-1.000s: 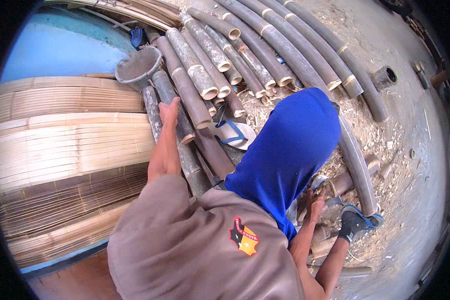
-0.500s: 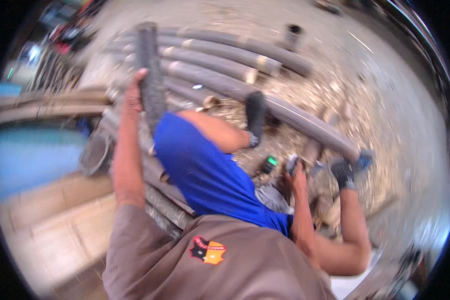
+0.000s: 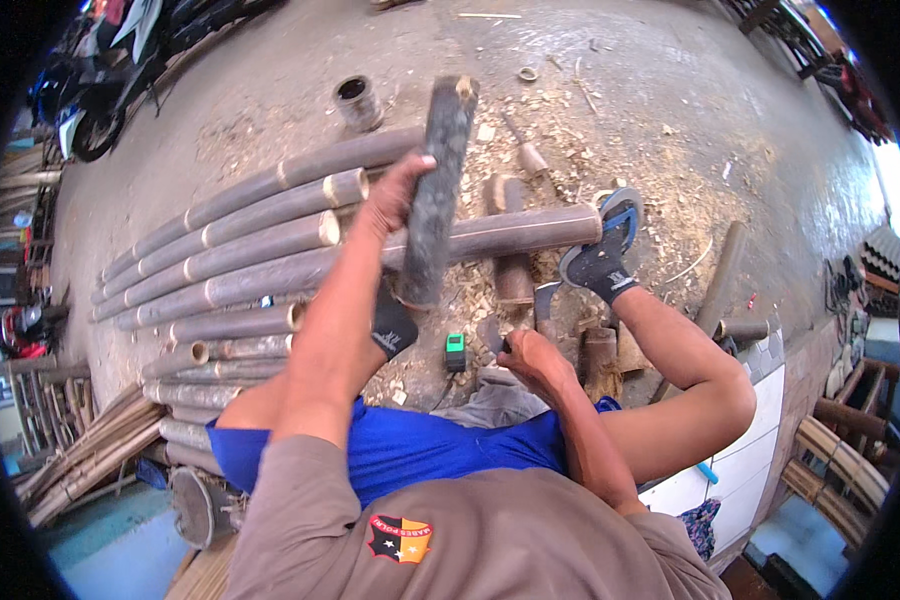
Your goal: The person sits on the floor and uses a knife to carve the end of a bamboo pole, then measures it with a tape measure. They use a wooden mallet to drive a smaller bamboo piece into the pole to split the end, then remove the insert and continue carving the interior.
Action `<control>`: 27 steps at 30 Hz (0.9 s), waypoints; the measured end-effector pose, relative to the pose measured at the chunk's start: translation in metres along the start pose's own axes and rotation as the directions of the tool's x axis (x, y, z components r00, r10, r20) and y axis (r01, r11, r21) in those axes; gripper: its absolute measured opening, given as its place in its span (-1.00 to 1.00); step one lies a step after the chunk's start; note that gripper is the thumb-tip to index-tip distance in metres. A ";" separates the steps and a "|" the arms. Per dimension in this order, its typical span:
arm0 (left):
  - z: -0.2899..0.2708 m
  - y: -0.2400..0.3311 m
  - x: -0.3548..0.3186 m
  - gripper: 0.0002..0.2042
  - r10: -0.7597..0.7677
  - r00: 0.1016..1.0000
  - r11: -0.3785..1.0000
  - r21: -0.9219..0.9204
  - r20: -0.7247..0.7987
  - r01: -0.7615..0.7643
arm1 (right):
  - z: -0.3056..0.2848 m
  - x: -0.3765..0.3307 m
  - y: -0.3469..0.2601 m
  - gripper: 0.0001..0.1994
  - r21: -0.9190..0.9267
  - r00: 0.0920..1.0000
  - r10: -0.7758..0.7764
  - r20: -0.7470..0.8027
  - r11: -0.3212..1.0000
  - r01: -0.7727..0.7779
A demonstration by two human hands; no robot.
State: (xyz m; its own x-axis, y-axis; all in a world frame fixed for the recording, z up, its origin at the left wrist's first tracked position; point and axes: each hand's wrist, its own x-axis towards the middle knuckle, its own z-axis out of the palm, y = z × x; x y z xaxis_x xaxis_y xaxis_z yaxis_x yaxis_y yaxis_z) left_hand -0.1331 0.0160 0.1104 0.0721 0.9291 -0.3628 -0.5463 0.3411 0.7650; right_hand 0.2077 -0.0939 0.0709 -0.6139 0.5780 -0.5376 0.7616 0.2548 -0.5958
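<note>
Upper left, there's a motorbike (image 3: 92,125) with a dark front wheel; down at lower left, a grey bucket (image 3: 196,505); and over at lower right, white tiles (image 3: 755,460), a patterned cloth (image 3: 702,525) close by!

Shirt (image 3: 550,530) at near edge: grey-brown, short loose sleeves (image 3: 305,490). Shield badge (image 3: 400,540): left half black, right half orange-yellow, red border, light stars. Shorts (image 3: 460,450) bright blue. Dark socks (image 3: 602,272), pale marking at cuff. Right foot: blue-strapped sandal (image 3: 624,215). Left hand (image 3: 395,198), right hand (image 3: 538,360) bare.
</note>
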 end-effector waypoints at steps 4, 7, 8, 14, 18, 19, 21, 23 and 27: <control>0.034 -0.089 0.016 -0.40 -0.132 0.991 0.971 -0.199 0.015 0.133 | -0.024 -0.008 0.006 -0.55 0.166 0.995 0.098 0.011 0.981 -0.099; 0.036 -0.110 0.018 -0.40 -0.113 0.993 0.975 -0.193 -0.020 0.107 | -0.018 0.001 0.045 -0.51 0.431 0.986 0.166 0.034 0.887 -0.164; 0.031 -0.111 0.016 -0.39 -0.095 0.994 0.979 -0.185 -0.060 0.083 | -0.011 0.003 0.054 -0.52 0.569 0.976 0.218 -0.012 0.804 -0.173; 0.037 -0.019 0.011 -0.39 0.519 0.793 0.824 0.435 -0.320 -0.364 | -0.016 0.008 0.032 -0.69 0.920 0.895 0.430 -0.120 0.388 -0.063; 0.067 -0.008 0.020 -0.50 0.742 0.606 0.667 0.410 -0.287 -0.622 | -0.003 0.024 0.041 -0.72 0.885 0.873 0.397 -0.283 0.459 0.078; 0.074 -0.013 0.023 -0.50 0.766 0.581 0.640 0.413 -0.276 -0.648 | -0.003 0.026 0.039 -0.72 0.870 0.871 0.373 -0.319 0.479 0.114; 0.089 -0.020 0.026 -0.49 0.811 0.543 0.580 0.418 -0.217 -0.699 | -0.003 0.027 0.036 -0.70 0.825 0.861 0.402 -0.312 0.564 0.035; 0.092 -0.029 0.033 -0.47 0.822 0.541 0.561 0.415 -0.177 -0.716 | 0.002 0.031 0.034 -0.64 0.785 0.850 0.411 -0.328 0.619 0.004; 0.089 -0.035 0.042 -0.44 0.811 0.567 0.567 0.430 -0.142 -0.703 | 0.005 0.032 0.031 -0.62 0.632 0.844 0.384 -0.374 0.771 -0.071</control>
State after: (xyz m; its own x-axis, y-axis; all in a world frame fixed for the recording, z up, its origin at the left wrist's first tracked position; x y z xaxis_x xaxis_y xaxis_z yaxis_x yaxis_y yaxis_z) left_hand -0.0365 0.0559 0.1152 -0.5203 0.7837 0.3393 -0.0016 -0.3982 0.9173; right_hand 0.2107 -0.0710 0.0319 -0.1477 0.8759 -0.4592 0.4998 -0.3346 -0.7989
